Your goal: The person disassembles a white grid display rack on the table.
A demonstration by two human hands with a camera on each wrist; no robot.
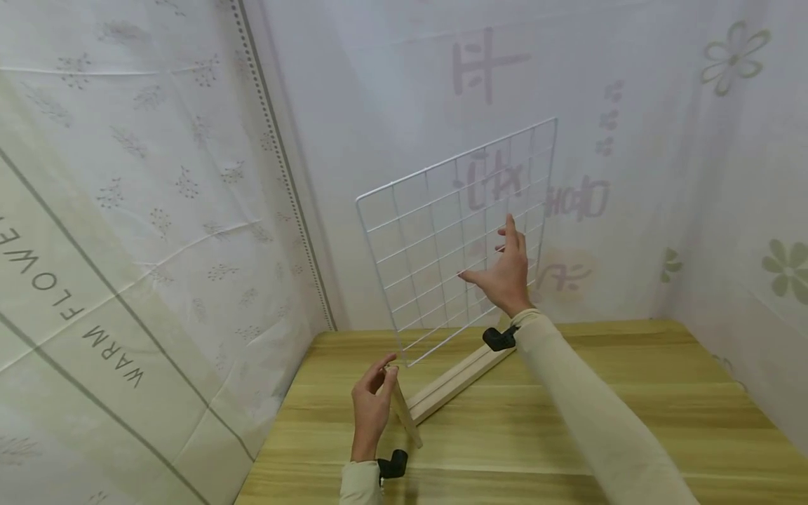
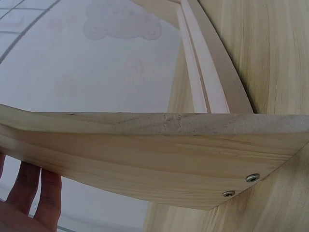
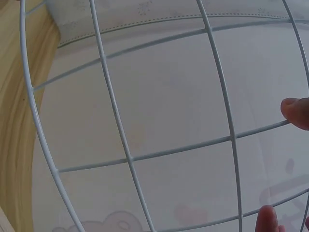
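Note:
A white wire grid panel [image 1: 442, 231] stands upright in a slotted wooden rail [image 1: 454, 379] on the wooden table [image 1: 568, 421]. My right hand [image 1: 505, 270] is open, its straight, spread fingers against the near face of the grid; the right wrist view shows fingertips [image 3: 297, 112] at the wires [image 3: 129, 157]. My left hand [image 1: 377, 389] grips a short wooden board [image 1: 407, 417] set on edge at the rail's near end, thumb at its top. In the left wrist view this board [image 2: 154, 150] shows two metal screws, with fingers [image 2: 29, 193] behind it and the rail [image 2: 205, 82] beyond.
Printed fabric sheets wall the table in on the left [image 1: 126, 245], at the back [image 1: 442, 84] and on the right [image 1: 745, 210]. Bare tabletop lies to the right of the rail and in front of it.

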